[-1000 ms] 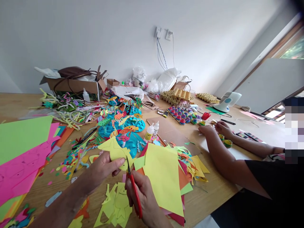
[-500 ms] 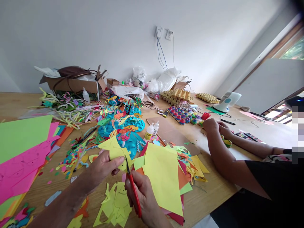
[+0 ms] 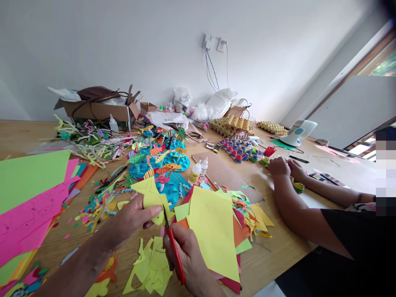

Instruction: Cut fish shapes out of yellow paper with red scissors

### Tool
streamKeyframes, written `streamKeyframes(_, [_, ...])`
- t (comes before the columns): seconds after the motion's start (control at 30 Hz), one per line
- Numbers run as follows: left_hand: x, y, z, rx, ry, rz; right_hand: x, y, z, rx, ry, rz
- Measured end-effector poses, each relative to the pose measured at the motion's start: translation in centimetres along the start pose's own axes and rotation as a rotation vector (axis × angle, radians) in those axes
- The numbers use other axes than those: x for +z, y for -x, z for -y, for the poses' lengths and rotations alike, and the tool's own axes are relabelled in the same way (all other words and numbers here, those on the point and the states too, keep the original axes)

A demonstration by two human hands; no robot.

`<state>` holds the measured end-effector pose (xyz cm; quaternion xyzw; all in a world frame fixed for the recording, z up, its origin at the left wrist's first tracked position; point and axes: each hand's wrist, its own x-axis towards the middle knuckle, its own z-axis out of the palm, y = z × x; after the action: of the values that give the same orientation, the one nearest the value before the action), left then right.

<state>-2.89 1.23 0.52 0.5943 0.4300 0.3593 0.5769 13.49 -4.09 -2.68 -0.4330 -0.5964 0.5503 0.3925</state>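
Left hand: the left hand (image 3: 131,218) is closed on a yellow paper shape (image 3: 151,198), which is pinched between thumb and fingers and held just above the table, near the middle.
Right hand: the right hand (image 3: 185,258) is wrapped around the red-handled scissors (image 3: 173,247); the blades are pointed up and away, and their tips are met by the lower edge of the yellow paper shape.
Below the hands: yellow offcuts (image 3: 153,268) are spread flat on the wooden table (image 3: 278,251).
Right of the hands: a stack of coloured paper sheets (image 3: 213,231) is topped by a yellow sheet.
Far side: blue paper discs with fish cutouts (image 3: 163,165) and two glue bottles (image 3: 198,170) are seen.
Left: large green and pink sheets (image 3: 31,194) are laid at the table edge.
Right: a co-worker's hands (image 3: 286,168) are held together near a painted egg tray (image 3: 239,149).
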Motion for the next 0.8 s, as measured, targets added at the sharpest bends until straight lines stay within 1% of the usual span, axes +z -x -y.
streamKeyframes(0.13, [0.0, 0.0, -0.1, -0.001, 0.075, 0.015, 0.0, -0.1, 0.1, 0.000, -0.014, -0.007])
streamKeyframes(0.27, [0.2, 0.0, -0.3, -0.020, 0.079, 0.016, 0.0, -0.2, 0.0, -0.012, -0.030, -0.012])
streamKeyframes(0.43, [0.6, 0.1, -0.8, -0.050, 0.020, -0.061, 0.0, -0.2, 0.2, -0.028, -0.084, -0.022])
streamKeyframes(0.6, [1.3, 0.2, -1.1, -0.072, 0.016, -0.018, 0.0, -0.3, 0.7, -0.023, -0.113, -0.023])
streamKeyframes(0.8, [1.4, 0.1, -0.9, -0.074, 0.023, -0.021, 0.1, -0.1, 0.5, -0.064, -0.124, -0.012])
